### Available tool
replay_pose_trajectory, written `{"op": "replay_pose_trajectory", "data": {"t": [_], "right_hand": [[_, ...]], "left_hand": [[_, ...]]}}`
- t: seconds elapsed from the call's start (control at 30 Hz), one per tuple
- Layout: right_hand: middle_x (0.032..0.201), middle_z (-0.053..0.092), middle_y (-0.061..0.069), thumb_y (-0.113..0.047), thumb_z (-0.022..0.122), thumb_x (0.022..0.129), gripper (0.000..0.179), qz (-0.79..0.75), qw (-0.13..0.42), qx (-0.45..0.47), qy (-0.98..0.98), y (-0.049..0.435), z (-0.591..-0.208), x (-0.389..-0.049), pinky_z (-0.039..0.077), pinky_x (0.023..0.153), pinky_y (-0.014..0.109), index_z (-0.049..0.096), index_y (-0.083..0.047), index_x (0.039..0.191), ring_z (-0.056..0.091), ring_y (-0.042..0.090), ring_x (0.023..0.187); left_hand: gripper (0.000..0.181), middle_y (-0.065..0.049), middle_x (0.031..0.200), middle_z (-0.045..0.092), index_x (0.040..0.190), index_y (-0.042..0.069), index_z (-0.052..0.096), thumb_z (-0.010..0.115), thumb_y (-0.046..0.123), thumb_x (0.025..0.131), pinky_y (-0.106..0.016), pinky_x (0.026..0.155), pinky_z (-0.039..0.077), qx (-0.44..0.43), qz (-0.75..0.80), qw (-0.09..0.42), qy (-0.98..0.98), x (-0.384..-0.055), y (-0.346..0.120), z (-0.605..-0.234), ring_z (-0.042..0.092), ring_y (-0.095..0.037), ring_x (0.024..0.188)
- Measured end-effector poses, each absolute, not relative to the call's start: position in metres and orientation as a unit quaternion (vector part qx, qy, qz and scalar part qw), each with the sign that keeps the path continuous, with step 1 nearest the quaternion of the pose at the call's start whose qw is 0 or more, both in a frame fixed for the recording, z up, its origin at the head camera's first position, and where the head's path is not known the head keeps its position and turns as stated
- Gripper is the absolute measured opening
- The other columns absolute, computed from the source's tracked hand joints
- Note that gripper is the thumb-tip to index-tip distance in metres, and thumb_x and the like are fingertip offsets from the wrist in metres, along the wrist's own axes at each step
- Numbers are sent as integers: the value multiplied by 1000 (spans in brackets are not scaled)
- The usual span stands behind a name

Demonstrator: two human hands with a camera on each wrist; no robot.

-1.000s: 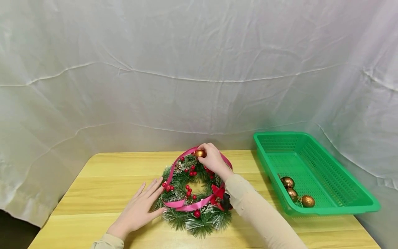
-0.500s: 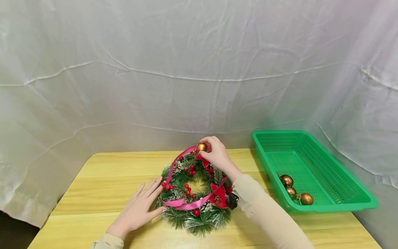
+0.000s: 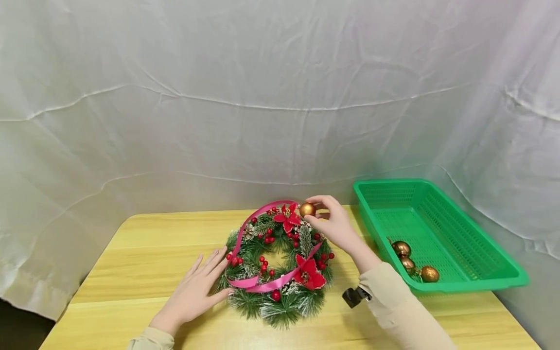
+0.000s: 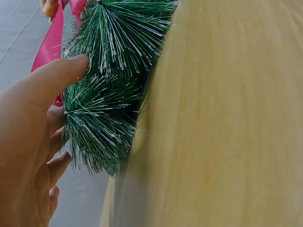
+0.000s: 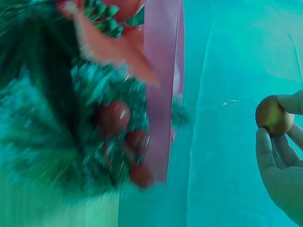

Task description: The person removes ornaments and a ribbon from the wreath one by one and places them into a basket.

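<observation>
A green wreath [image 3: 284, 308] with red berries, two red poinsettia flowers and frosted needles lies on the table. A pink ribbon [image 3: 238, 238] loops over it. Between thumb and fingertips my right hand [image 3: 334, 224] pinches a gold bauble [image 3: 307, 209] at the wreath's upper right; in the right wrist view the bauble [image 5: 274, 116] is off to the side of the greenery, a thin thread trailing from it. My left hand [image 3: 194, 291] rests with fingers spread along the wreath's left edge. In the left wrist view its thumb [image 4: 71, 70] touches the needles [image 4: 99, 127].
On the right stands a green plastic basket [image 3: 481, 287] with several bronze baubles [image 3: 407, 265] in its near left corner. A pale cloth backdrop [image 3: 280, 97] hangs behind the wooden table [image 3: 144, 262]. A black wrist camera [image 3: 355, 296] sits on the right sleeve.
My right hand has moved right with the gold bauble, from over the wreath's top to its upper right, uncovering the upper red flower. The left hand stays in place.
</observation>
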State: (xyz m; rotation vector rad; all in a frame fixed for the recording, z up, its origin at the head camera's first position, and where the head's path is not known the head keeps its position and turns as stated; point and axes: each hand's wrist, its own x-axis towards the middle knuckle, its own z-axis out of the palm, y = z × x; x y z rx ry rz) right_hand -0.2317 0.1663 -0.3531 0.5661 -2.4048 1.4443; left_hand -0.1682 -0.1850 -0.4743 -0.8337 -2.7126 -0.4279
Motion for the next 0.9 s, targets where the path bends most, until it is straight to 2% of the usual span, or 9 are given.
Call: {"op": "replay_pose_trajectory", "data": {"t": [0.23, 0.37, 0.53, 0.63, 0.9], "right_hand": [[115, 58, 14, -4, 73, 84, 37, 491, 154, 182, -838, 211, -360, -209, 55, 84, 36, 60, -1, 118, 58, 28, 104], [117, 58, 12, -9, 71, 86, 39, 466, 165, 166, -853, 236, -364, -197, 53, 84, 25, 59, -2, 122, 58, 22, 105], [119, 56, 10, -14, 71, 87, 40, 450, 167, 139, -866, 264, -368, -183, 50, 81, 14, 58, -4, 124, 56, 6, 103], [120, 56, 8, -15, 71, 88, 40, 449, 160, 129, -870, 277, -370, -179, 50, 80, 13, 58, -6, 124, 56, 0, 101], [121, 55, 10, -19, 70, 88, 40, 432, 149, 113, -882, 303, -371, -167, 50, 78, 13, 58, -6, 124, 57, -4, 99]], "left_hand": [[78, -7, 157, 22, 146, 9, 37, 50, 61, 90, -47, 116, 7, -290, -146, 138, -936, -168, -184, -474, 26, -31, 140], [77, -9, 156, 24, 145, 7, 39, 51, 59, 90, -45, 117, 6, -295, -143, 146, -934, -168, -185, -475, 28, -33, 139], [76, -8, 156, 24, 144, 6, 40, 51, 59, 91, -44, 117, 6, -296, -142, 149, -933, -167, -186, -476, 28, -32, 139], [77, -7, 157, 23, 145, 7, 39, 51, 60, 90, -46, 116, 8, -292, -147, 145, -934, -167, -186, -476, 26, -31, 140], [78, -8, 157, 23, 145, 7, 39, 51, 60, 90, -47, 116, 9, -291, -145, 142, -935, -167, -185, -476, 27, -31, 140]]}}
